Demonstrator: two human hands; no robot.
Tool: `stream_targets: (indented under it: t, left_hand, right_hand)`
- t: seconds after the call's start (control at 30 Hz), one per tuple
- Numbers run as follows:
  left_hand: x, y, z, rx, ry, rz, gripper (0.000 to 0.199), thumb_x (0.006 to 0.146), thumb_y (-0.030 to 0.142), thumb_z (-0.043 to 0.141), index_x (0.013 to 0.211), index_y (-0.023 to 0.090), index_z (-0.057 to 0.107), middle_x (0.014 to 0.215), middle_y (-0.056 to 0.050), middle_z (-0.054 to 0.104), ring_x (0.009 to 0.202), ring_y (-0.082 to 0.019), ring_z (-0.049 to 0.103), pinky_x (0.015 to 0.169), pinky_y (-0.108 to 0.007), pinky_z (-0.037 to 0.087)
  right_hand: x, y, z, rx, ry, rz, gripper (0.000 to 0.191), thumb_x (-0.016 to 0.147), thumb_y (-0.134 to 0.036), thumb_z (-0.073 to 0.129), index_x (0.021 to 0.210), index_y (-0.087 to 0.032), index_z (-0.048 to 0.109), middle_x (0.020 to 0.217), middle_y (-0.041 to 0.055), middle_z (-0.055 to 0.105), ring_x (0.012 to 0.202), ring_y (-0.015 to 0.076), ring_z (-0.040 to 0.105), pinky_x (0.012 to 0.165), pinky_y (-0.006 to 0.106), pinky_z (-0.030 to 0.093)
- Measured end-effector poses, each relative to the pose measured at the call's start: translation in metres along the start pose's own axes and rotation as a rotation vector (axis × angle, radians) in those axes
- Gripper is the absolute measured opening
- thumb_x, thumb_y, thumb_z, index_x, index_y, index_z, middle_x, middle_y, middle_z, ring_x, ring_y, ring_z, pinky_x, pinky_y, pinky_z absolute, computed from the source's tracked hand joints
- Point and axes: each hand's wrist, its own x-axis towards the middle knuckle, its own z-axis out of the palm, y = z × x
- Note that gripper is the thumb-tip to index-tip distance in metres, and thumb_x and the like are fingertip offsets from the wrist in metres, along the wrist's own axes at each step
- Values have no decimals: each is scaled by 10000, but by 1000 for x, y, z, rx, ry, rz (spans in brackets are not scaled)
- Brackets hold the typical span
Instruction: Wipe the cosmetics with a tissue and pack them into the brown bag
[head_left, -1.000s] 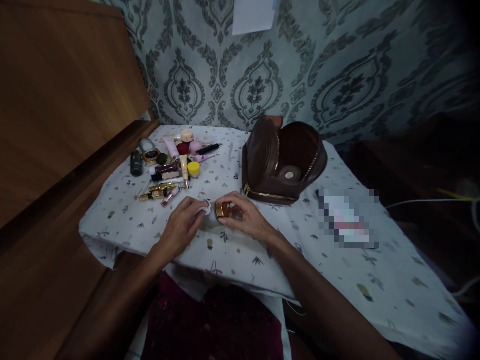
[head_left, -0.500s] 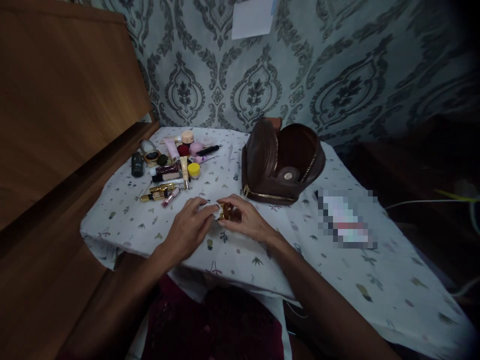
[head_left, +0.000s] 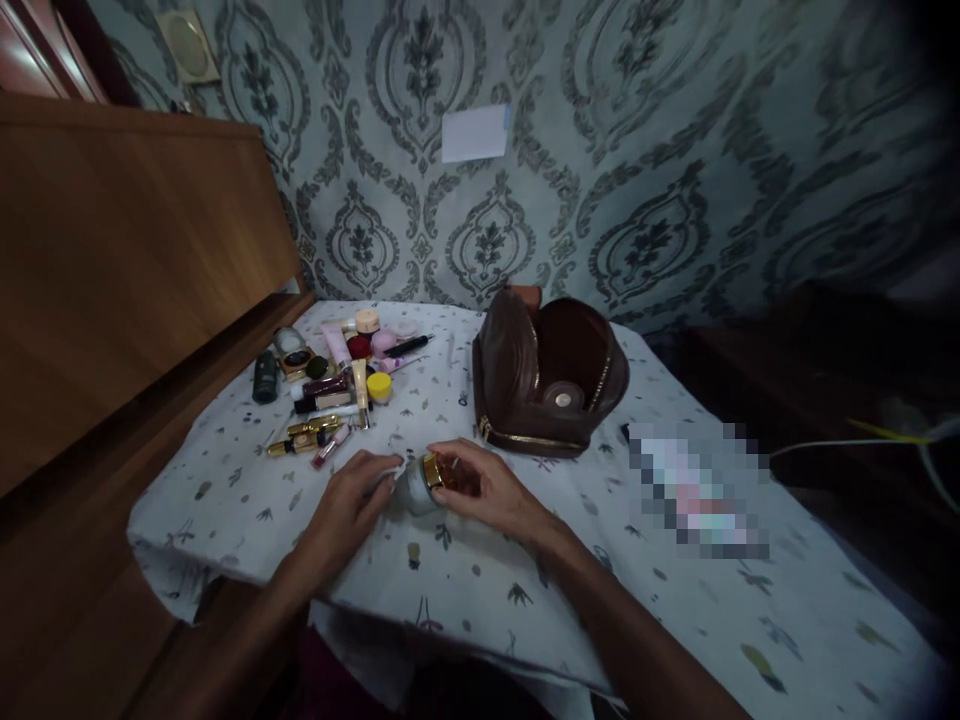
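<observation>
My right hand [head_left: 495,490] grips a small glass bottle [head_left: 415,490] by its shiny gold collar [head_left: 433,472]. The bottle lies tilted, with its pale, see-through body pointing left, and the fingers partly cover its other end. Close to the left side of the glass, my left hand [head_left: 349,510] is closed with thumb and forefinger around a bit of thin white material, perhaps a wipe, mostly hidden. Beyond both hands sits a brown zip bag [head_left: 510,390], unzipped and gaping, with a round item [head_left: 562,398] inside.
Cosmetics crowd the left: a yellow-lidded jar [head_left: 379,386], a cream tube [head_left: 361,390], a dark bottle [head_left: 265,377], a lip gloss [head_left: 331,447] and several others. A blurred-out flat object [head_left: 697,495] lies right. A wooden cabinet [head_left: 142,260] borders the patterned tablecloth [head_left: 247,510].
My left hand has drawn away leftward from the bottle, whose glass body now shows. The right hand keeps its hold on the gold end. The camera view has tilted up.
</observation>
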Motion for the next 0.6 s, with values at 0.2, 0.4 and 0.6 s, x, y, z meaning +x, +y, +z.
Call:
stream_targets:
  t: [0.2, 0.4, 0.6]
  left_hand:
    - [4, -1, 1, -12, 47, -15, 251, 961, 287, 495, 1150, 217, 644, 1023, -76, 685, 965, -220, 641, 859, -386, 527]
    - [8, 9, 2, 219, 80, 121, 265, 960, 207, 461, 1170, 243, 619, 973, -66, 612, 869, -201, 626, 747, -337, 536]
    - [6, 26, 10, 458, 97, 232, 265, 940, 159, 443, 1142, 235, 596, 1033, -88, 606, 890, -231, 632, 717, -356, 543]
  right_hand:
    - [0, 5, 2, 73, 30, 8, 489, 799, -443, 722, 1213, -220, 585, 1056, 61, 579, 844, 160, 596, 744, 305, 529]
    - [1, 3, 0, -6, 22, -65, 483, 822, -438, 708, 1245, -248, 574, 1067, 64, 548, 927, 186, 581, 796, 336, 520]
    - [0, 6, 2, -17, 24, -103, 536, 798, -469, 740, 1272, -270, 587, 1045, 58, 555, 966, 201, 580, 833, 363, 513]
